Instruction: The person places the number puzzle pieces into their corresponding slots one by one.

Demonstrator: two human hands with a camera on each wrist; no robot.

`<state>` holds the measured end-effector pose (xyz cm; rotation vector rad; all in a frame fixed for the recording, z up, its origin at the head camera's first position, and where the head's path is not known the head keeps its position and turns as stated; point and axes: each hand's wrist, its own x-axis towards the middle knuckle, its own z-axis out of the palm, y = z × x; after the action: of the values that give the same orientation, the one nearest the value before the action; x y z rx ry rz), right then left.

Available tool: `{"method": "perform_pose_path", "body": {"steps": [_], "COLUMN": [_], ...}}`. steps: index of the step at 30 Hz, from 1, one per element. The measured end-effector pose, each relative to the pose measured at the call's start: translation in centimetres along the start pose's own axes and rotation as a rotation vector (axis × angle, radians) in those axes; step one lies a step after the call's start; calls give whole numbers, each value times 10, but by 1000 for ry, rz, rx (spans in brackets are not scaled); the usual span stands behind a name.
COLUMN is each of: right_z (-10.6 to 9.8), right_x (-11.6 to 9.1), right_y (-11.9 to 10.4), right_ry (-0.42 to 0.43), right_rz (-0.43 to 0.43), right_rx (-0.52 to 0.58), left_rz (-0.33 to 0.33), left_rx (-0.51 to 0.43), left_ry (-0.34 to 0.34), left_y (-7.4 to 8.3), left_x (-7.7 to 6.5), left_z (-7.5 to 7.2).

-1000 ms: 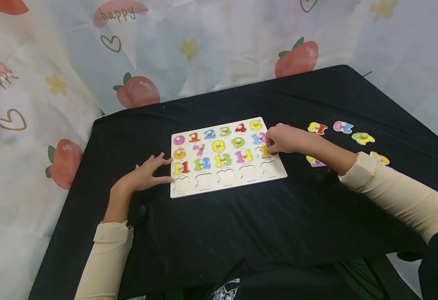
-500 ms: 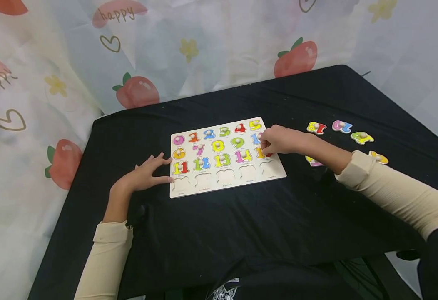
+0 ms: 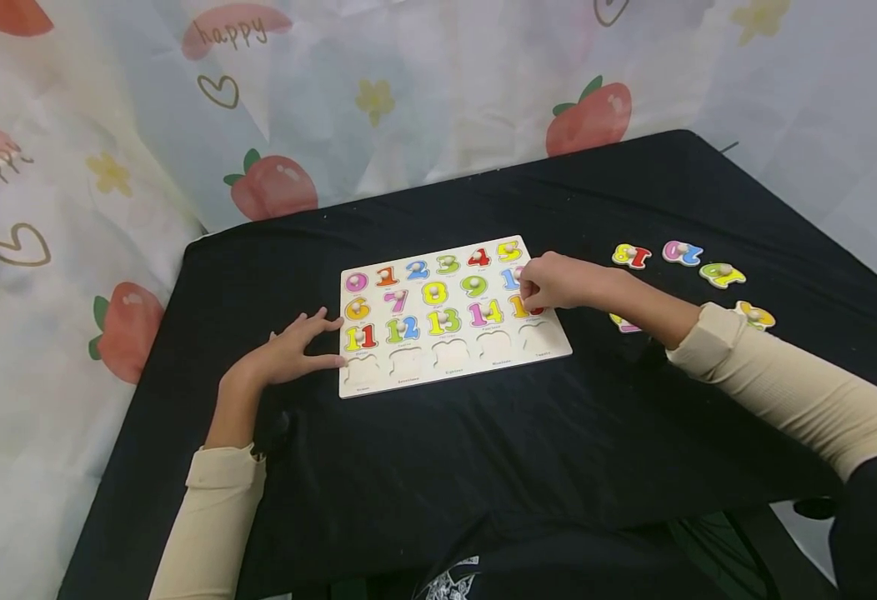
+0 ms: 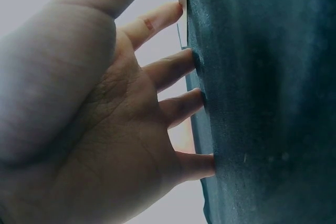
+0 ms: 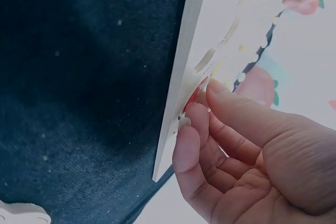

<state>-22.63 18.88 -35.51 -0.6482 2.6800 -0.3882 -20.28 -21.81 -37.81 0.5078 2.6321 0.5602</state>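
A pale number puzzle board [image 3: 451, 354] lies on the black-covered table in the head view. Number pieces with knobs fill its upper three rows; the front row shows bare recesses. My right hand [image 3: 554, 281] pinches a yellow-and-red number piece [image 3: 518, 307] at the right end of the third row, covering much of it. In the right wrist view, a red part of this piece [image 5: 194, 97] shows by the fingertips. At the board's left edge, my left hand [image 3: 281, 348] rests with fingers spread, thumb and a finger touching it. The left wrist view shows its palm [image 4: 105, 119].
To the right lie loose number pieces: a yellow-and-red one [image 3: 631, 256], a pink-and-blue one [image 3: 682, 253], a green-and-yellow one [image 3: 722, 275] and an orange-yellow one [image 3: 755, 315]. My right forearm partly hides another [image 3: 624, 323]. A printed cloth [image 3: 438, 100] hangs behind the table.
Over the last second my right hand has shifted slightly left and down on the board with the yellow-and-red piece. My left hand stays at the board's edge.
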Motion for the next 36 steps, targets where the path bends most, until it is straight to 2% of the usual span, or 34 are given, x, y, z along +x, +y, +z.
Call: {"method": "perform_pose_path", "body": {"steps": [5,11,19,27,31,33,36], "right_z": [2,-2,-18,-40,-60,-69,-79], "right_x": [0,-6,-16,-43,-61,-67,-74], "right_y": [6,16,27,51,70,79,92], "right_ry": [-13,-6,111,248,308,312,269], "right_rz": [-11,-63,-74,31,102,141,206], "right_rx": [17,35,10,64,24,4,-5], "left_rz": [4,5,1,2,10,11,14], "left_rx": [-4,-6,4,2,-3,-4,-7], "left_ry": [-6,-11,-9,-12,-10,-9,-6], "left_y": [-2,-1,0,-3,-2,-2,-3], "left_x": [3,6,7,6,6,5,4], "left_z": [2,3,2,3,2,1,1]}}
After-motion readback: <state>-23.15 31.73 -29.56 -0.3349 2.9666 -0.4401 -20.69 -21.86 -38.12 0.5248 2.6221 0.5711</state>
